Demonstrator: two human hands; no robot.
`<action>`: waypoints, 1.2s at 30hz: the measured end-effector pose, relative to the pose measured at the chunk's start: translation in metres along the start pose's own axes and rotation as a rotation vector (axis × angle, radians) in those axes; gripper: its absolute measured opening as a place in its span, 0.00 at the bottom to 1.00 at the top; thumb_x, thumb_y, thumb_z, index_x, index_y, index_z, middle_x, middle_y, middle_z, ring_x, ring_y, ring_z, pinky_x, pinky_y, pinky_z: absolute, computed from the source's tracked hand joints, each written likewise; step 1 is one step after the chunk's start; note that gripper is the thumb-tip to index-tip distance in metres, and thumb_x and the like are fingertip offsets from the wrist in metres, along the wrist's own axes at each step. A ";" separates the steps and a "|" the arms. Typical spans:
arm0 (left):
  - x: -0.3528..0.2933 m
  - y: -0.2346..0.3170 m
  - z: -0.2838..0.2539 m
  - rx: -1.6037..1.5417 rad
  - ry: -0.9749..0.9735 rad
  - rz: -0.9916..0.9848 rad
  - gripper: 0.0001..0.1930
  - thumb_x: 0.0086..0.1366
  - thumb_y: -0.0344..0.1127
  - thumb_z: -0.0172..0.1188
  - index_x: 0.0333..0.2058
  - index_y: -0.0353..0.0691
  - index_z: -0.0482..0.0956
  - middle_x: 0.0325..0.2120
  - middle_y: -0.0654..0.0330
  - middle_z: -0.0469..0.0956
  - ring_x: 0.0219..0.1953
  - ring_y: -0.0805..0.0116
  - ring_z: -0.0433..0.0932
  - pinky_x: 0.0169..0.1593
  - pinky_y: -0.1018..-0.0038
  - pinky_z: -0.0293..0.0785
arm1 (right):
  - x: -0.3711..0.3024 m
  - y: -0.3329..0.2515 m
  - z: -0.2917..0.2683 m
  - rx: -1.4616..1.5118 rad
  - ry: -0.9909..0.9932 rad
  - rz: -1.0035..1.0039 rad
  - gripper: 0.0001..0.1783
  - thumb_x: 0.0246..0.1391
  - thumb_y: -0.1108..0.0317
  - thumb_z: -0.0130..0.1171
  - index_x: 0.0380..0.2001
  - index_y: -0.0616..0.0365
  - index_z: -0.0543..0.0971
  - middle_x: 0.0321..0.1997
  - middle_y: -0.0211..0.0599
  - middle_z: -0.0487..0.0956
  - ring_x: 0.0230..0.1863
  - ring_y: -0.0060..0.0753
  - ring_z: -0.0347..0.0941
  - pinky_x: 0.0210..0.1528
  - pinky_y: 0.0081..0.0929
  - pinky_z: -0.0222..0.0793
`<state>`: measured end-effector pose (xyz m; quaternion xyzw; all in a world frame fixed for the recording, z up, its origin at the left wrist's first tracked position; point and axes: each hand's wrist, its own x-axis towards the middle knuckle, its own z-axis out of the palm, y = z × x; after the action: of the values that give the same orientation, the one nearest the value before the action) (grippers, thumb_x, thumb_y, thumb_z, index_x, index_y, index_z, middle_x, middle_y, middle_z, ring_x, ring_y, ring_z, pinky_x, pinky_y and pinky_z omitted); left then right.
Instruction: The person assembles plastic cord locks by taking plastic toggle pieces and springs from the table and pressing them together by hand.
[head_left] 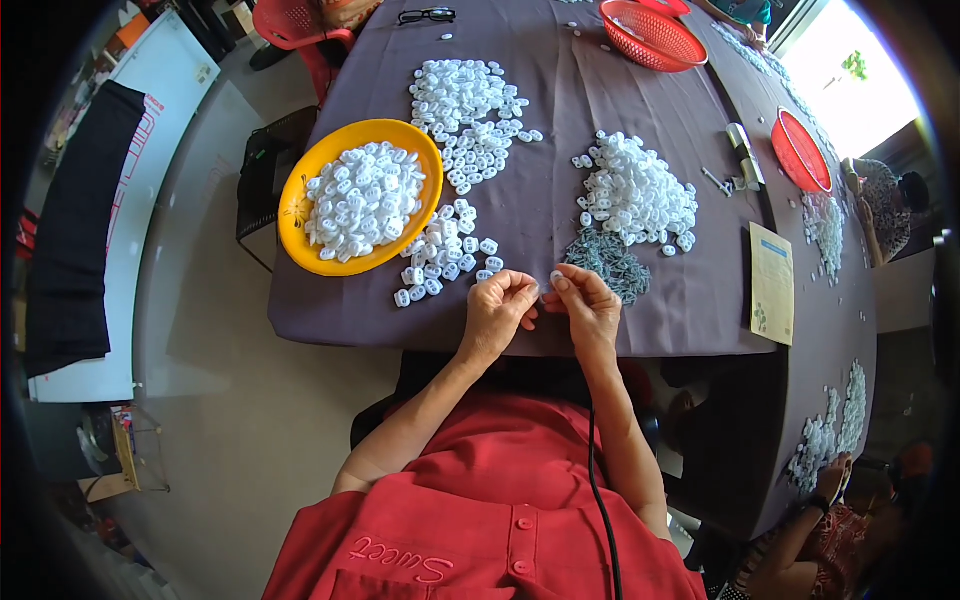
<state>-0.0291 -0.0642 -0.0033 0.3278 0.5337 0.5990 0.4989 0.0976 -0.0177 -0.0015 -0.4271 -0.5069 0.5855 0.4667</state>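
My left hand [497, 312] and my right hand [590, 312] face each other just above the table's near edge. A small white plastic piece [556, 275] is pinched between my right thumb and fingertips. My left thumb and forefinger are pressed together too, but what they hold is too small to tell. Right beyond my right hand lies a heap of thin grey screws or pins [608, 262], touching a big pile of white plastic pieces [640, 190]. Beside my left hand, loose oval white pieces [440, 255] with dark markings are scattered.
A yellow plate [290, 215] heaped with white pieces stands at the left; another pile [460, 95] lies beyond it. Red baskets [655, 45], glasses [427, 16] and a yellow envelope [771, 285] rest on the dark tablecloth [540, 185]. Other people work along the right side. A black cord [598, 480] hangs down my front.
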 end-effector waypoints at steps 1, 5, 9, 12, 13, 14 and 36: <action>0.000 0.000 0.000 0.003 -0.002 -0.001 0.07 0.61 0.30 0.56 0.31 0.31 0.76 0.21 0.62 0.76 0.20 0.78 0.74 0.22 0.82 0.72 | 0.000 -0.001 0.001 0.046 -0.002 0.014 0.08 0.54 0.76 0.57 0.38 0.63 0.79 0.28 0.28 0.79 0.26 0.16 0.74 0.30 0.14 0.73; 0.001 0.002 0.000 0.029 -0.006 0.003 0.07 0.61 0.31 0.56 0.31 0.31 0.76 0.21 0.62 0.76 0.20 0.79 0.73 0.22 0.83 0.71 | -0.001 -0.002 0.002 -0.019 -0.022 -0.004 0.08 0.53 0.76 0.57 0.38 0.63 0.79 0.29 0.29 0.79 0.27 0.16 0.75 0.30 0.14 0.73; 0.002 0.003 0.002 0.053 0.003 -0.010 0.05 0.60 0.29 0.56 0.30 0.32 0.76 0.20 0.63 0.75 0.18 0.79 0.73 0.20 0.83 0.71 | 0.000 0.001 0.000 -0.044 -0.044 -0.017 0.08 0.53 0.76 0.57 0.38 0.63 0.79 0.28 0.28 0.79 0.26 0.15 0.74 0.30 0.14 0.73; 0.004 0.000 0.000 0.066 -0.016 -0.012 0.06 0.60 0.30 0.57 0.30 0.32 0.76 0.19 0.64 0.75 0.18 0.80 0.72 0.18 0.83 0.69 | 0.001 0.003 -0.001 -0.128 -0.065 -0.044 0.08 0.53 0.76 0.57 0.38 0.63 0.79 0.28 0.29 0.79 0.26 0.14 0.74 0.29 0.13 0.72; 0.004 -0.001 0.000 0.067 -0.016 -0.012 0.06 0.60 0.30 0.57 0.30 0.32 0.76 0.19 0.64 0.75 0.18 0.80 0.72 0.18 0.83 0.69 | 0.002 0.003 -0.001 -0.165 -0.081 -0.063 0.08 0.53 0.76 0.57 0.38 0.62 0.79 0.28 0.29 0.79 0.26 0.14 0.74 0.29 0.13 0.72; 0.005 -0.001 0.000 0.068 -0.009 -0.018 0.06 0.60 0.30 0.57 0.30 0.32 0.77 0.19 0.64 0.75 0.17 0.80 0.71 0.18 0.84 0.68 | 0.002 0.002 -0.001 -0.165 -0.082 -0.064 0.08 0.53 0.76 0.57 0.38 0.62 0.79 0.28 0.29 0.79 0.26 0.14 0.74 0.29 0.13 0.72; 0.011 0.013 0.014 -0.343 0.101 -0.282 0.05 0.59 0.30 0.61 0.30 0.35 0.80 0.26 0.60 0.80 0.26 0.74 0.78 0.32 0.78 0.77 | -0.001 -0.005 0.008 -0.410 -0.043 -0.406 0.22 0.42 0.83 0.58 0.44 0.60 0.76 0.38 0.33 0.74 0.31 0.20 0.73 0.32 0.16 0.69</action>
<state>-0.0230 -0.0486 0.0110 0.1299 0.4887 0.6212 0.5987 0.0910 -0.0198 0.0047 -0.3899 -0.6997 0.3744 0.4672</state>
